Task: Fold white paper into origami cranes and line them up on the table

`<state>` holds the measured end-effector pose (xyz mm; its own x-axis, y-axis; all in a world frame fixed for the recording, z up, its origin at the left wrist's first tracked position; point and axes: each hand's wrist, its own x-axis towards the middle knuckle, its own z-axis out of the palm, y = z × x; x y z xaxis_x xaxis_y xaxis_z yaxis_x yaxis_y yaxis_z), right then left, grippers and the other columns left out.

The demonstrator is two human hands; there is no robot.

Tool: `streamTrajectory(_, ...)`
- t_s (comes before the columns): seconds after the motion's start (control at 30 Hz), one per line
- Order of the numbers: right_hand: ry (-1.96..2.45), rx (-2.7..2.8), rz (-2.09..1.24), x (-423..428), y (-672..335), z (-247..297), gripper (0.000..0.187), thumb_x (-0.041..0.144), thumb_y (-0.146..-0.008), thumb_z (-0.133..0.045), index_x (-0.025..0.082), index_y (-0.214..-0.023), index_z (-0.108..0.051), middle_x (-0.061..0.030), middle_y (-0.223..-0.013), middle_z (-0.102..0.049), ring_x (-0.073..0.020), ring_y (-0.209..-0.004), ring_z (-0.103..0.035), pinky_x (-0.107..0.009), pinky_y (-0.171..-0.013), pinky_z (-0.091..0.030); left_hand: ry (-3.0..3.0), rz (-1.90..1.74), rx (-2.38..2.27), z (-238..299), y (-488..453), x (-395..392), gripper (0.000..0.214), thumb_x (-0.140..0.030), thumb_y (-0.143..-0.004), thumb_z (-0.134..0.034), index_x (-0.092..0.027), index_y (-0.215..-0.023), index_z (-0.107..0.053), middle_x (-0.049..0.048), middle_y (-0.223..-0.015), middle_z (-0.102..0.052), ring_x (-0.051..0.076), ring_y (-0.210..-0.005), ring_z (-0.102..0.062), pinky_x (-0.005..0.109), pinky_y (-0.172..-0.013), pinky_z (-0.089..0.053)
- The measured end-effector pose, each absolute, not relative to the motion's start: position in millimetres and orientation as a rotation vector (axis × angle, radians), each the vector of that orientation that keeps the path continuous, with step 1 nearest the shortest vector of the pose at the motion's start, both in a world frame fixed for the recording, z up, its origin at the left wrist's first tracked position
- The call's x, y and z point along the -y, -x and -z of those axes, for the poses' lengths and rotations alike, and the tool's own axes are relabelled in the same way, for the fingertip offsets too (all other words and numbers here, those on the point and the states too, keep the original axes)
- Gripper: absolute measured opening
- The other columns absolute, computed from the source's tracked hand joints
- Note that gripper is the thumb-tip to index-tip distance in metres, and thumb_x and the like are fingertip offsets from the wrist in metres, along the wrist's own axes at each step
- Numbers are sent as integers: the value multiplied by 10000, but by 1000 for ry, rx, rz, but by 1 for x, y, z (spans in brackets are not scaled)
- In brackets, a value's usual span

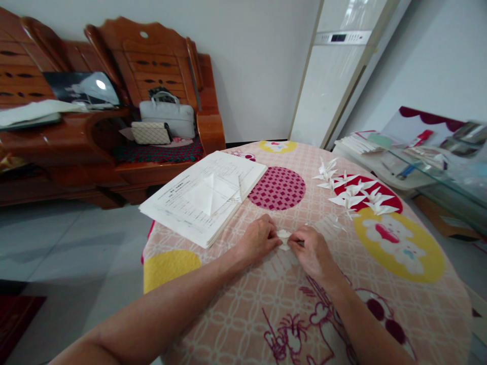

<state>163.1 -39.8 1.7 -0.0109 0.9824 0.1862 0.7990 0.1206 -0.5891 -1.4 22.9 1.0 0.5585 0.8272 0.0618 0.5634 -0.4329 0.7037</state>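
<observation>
Both my hands meet at the middle of a table covered with a pink patterned cloth (236, 324). My left hand (258, 239) and my right hand (310, 251) pinch a small folded piece of white paper (283, 235) between their fingertips, pressing it against the cloth. Most of the paper is hidden by my fingers. Several finished white paper cranes (355, 195) lie in a group on the cloth, beyond and to the right of my right hand. To the left, beyond my left hand, lies a stack of printed sheets (178, 208) with a folded white paper (213, 195) on top.
A wooden bench (152, 66) with a grey bag (167, 117) and a quilted purse (151, 133) stands at the back left. A tall white air conditioner (331, 76) stands against the wall. A glass-topped desk with papers (403, 152) is at the right.
</observation>
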Motion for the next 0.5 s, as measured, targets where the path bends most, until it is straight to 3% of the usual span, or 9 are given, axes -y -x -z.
streamTrajectory(0.5,1816,1977,-346,38,-160,-3,216,29,-765,-524,140,-614,-631,-78,-718,-605,-190,-762,-549,-281,-711,-368,-2136,-577,-1092,-1,2,-16,127,-111,-760,-606,-138,-646,-656,27,-875,-606,122,-773,-574,247,-722,-429)
